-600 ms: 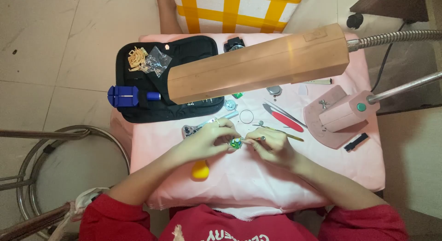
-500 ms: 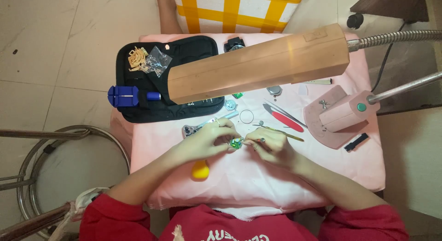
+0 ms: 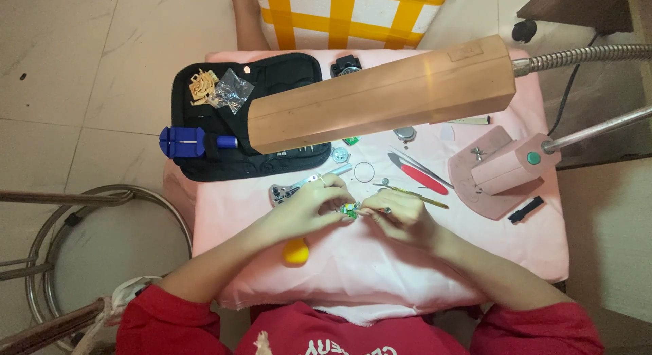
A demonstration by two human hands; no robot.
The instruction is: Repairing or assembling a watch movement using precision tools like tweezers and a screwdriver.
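While both hands pinch small green part [image 3: 350, 209], left hand [image 3: 312, 204], right hand [image 3: 394, 216] rest on pink cloth [image 3: 380, 273]; tiled floor [image 3: 81, 70] around.

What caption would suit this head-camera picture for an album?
Both hands, left hand and right hand, pinch a small green part over a pink cloth beneath a desk lamp.

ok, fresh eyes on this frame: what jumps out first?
The long pink lamp head cuts across the middle of the view, over the pink-covered table. Just below it, the left hand and right hand meet around a tiny green part pinched between their fingertips. At the upper left lies an open black tool pouch with a blue tool on its edge.
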